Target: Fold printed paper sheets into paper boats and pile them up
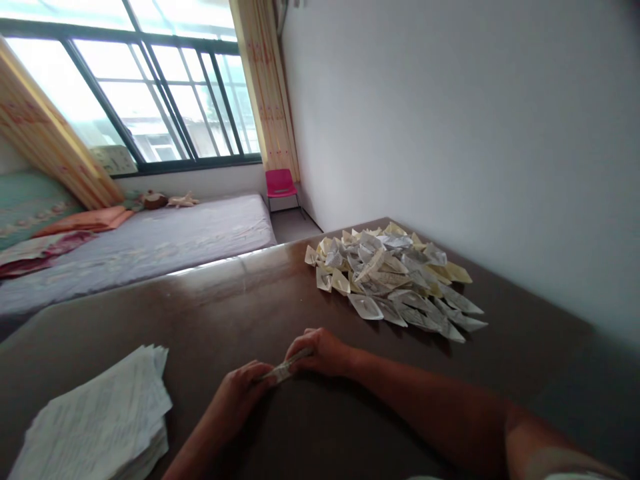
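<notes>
Both hands rest on a dark brown table (210, 300) and pinch a small folded strip of printed paper (286, 367) between them. My left hand (243, 391) grips its near end with curled fingers. My right hand (323, 351) holds the far end, fingers closed over it. A heap of several folded paper boats (395, 277), white and pale yellow, lies beyond my right hand near the wall. A stack of flat printed sheets (100, 420) sits at the near left, to the left of my left hand.
A white wall (450, 120) runs along the table's right side. Behind the table stands a bed (140, 243) with pillows under a barred window (150, 87). A pink chair (281, 183) stands in the far corner by the curtain.
</notes>
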{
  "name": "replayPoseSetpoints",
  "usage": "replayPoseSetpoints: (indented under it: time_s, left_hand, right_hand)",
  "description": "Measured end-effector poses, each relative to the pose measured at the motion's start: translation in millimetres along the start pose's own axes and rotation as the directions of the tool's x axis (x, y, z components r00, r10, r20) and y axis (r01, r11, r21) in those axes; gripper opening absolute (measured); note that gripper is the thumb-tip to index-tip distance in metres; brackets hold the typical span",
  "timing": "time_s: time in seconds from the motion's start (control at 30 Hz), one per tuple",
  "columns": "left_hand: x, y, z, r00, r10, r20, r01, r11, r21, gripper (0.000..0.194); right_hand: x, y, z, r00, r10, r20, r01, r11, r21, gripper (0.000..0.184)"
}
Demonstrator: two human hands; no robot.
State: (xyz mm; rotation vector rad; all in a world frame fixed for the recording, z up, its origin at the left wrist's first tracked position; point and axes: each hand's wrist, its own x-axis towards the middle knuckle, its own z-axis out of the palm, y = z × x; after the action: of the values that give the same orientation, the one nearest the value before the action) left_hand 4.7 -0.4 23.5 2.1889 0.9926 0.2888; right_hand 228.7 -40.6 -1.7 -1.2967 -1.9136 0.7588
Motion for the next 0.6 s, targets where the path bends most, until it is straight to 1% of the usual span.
replayPoseSetpoints:
  time_s: [0.07, 0.1, 0.17, 0.23, 0.27, 0.33, 0.37, 0.4, 0.43, 0.47, 0.5, 0.53, 0.57, 0.6]
  left_hand:
    - [-2, -4, -3.8, 0.999, 0.036, 0.001, -0.036, 0.999, 0.001, 0.034]
    - [-3, -5, -4.7, 0.999, 0.049, -0.01, -0.049, 0.999, 0.01, 0.034]
    - [-3, -6, -3.6, 0.996, 0.077, -0.041, -0.075, 0.997, 0.036, 0.034]
    - [-2, -5, 1.1, 0.991, 0.117, -0.058, -0.114, 0.992, 0.053, 0.034]
    - [-2, -4, 4.2, 0.988, 0.14, -0.059, -0.137, 0.989, 0.055, 0.034]
    - [-3, 0, 8.9, 0.981, 0.181, -0.067, -0.177, 0.982, 0.061, 0.034]
    - [-5, 3, 9.6, 0.978, 0.189, -0.091, -0.182, 0.98, 0.074, 0.036]
    - [-8, 6, 8.5, 0.973, 0.185, -0.137, -0.173, 0.98, 0.096, 0.046]
    - [-13, 10, 5.5, 0.964, 0.164, -0.208, -0.14, 0.982, 0.124, 0.057]
    - [-19, 14, 0.5, 0.954, 0.14, -0.264, -0.098, 0.981, 0.166, 0.064]
    - [-27, 19, -6.1, 0.944, 0.12, -0.306, -0.052, 0.974, 0.221, 0.064]
    - [-35, 23, -14.1, 0.935, 0.099, -0.34, 0.005, 0.957, 0.291, 0.058]
    - [-44, 27, -22.9, 0.936, 0.067, -0.346, 0.068, 0.929, 0.364, 0.049]
    - [-54, 29, -32.3, 0.941, 0.022, -0.338, 0.129, 0.899, 0.419, 0.042]
  right_hand:
    - [-4, 0, -9, 0.999, 0.03, -0.011, -0.03, 0.999, -0.03, 0.031]
    - [-6, 0, -12, 0.999, 0.049, -0.021, -0.049, 0.998, -0.046, 0.032]
    - [-10, 0, -15, 0.997, 0.072, -0.041, -0.075, 0.994, -0.08, 0.023]
    - [-10, -2, -13, 0.996, 0.066, -0.052, -0.071, 0.992, -0.101, 0.009]
    - [-10, -4, -12, 0.997, 0.058, -0.055, -0.064, 0.992, -0.113, 0.005]
    - [-7, -14, -15, 0.998, 0.03, -0.059, -0.038, 0.989, -0.141, 0.004]
    - [-7, -20, -22, 0.998, 0.01, -0.062, -0.02, 0.987, -0.158, 0.004]
    - [-8, -27, -33, 0.996, -0.008, -0.085, -0.008, 0.984, -0.177, 0.003]
    - [-11, -34, -50, 0.992, -0.024, -0.121, 0.0, 0.98, -0.197, 0.008]
    - [-15, -38, -71, 0.985, -0.04, -0.166, 0.003, 0.976, -0.218, 0.016]
    - [-20, -39, -97, 0.967, -0.055, -0.248, -0.014, 0.964, -0.267, 0.021]
    - [-25, -35, -127, 0.908, -0.107, -0.406, -0.083, 0.902, -0.423, 0.027]
    - [-30, -26, -159, 0.86, -0.133, -0.492, -0.131, 0.876, -0.465, 0.032]
    - [-35, -13, -190, 0.823, -0.148, -0.548, -0.183, 0.845, -0.502, 0.038]
